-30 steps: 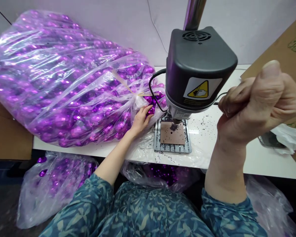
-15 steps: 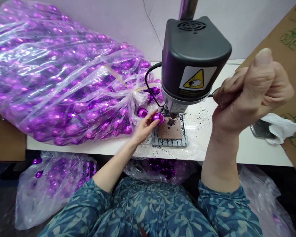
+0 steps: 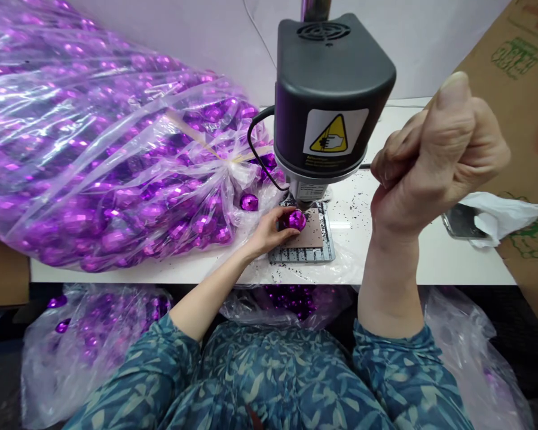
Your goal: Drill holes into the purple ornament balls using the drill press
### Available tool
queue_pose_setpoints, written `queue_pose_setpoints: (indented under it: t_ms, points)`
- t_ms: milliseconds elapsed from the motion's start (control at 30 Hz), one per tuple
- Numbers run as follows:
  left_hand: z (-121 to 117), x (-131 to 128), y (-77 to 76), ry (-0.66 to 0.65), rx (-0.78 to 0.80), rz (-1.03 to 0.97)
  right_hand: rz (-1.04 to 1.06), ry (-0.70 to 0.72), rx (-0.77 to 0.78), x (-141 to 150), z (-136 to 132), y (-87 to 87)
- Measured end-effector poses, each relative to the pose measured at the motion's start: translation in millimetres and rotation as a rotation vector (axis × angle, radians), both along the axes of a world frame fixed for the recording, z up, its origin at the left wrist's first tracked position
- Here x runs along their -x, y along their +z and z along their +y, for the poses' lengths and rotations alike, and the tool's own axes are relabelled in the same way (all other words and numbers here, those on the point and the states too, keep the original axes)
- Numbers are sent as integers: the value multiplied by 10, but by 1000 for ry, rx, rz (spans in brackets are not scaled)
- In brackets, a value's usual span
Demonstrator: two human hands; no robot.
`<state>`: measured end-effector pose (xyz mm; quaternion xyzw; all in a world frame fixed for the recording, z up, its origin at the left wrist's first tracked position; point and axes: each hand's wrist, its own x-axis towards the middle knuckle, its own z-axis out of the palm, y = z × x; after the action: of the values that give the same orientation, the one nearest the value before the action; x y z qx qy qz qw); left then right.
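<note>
Between the thumb and fingers of my left hand [image 3: 271,232] is a shiny purple faceted ball [image 3: 297,220]. It sits over a brown square board [image 3: 312,236], right beneath the head of a black bench drill press [image 3: 332,71]. The board lies on the grey slotted base plate [image 3: 291,256], which is strewn with dark shavings. My right hand [image 3: 443,155] is closed in a fist around the end of the machine's thin lever [image 3: 366,166]. The drill tip is mostly hidden by the machine and the ball. One loose purple ball [image 3: 249,202] rests left of my left hand.
A large tied plastic bag of purple balls [image 3: 107,149] covers the table's left side. At right are a phone [image 3: 464,221], a crumpled white tissue [image 3: 504,216] and a cardboard box [image 3: 524,77]. More bagged purple balls [image 3: 94,322] hang below the table edge.
My left hand has brought the purple ball rightward over the board, under the drill head. My right fist keeps its hold on the lever. The whole view has shifted slightly.
</note>
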<state>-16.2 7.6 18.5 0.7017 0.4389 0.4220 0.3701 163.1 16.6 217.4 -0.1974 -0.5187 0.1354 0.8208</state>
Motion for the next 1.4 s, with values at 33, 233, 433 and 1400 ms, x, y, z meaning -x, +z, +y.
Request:
queue_pose_setpoints:
  t_ms: [33,233,433,1400]
  points:
    - [-17,-32,24,13,-31,43,0,8,-6,2,-6,0]
    - [-106,-226,-32,57,-82,43,-20,-18,14,-6,-2,-9]
    - [-136,-231,-143,72,-44,-43,-9,-56,-1,8,-37,-75]
    - [-138,-209,-169,58,-44,-71,-92,-221,-370,-84,-5,-800]
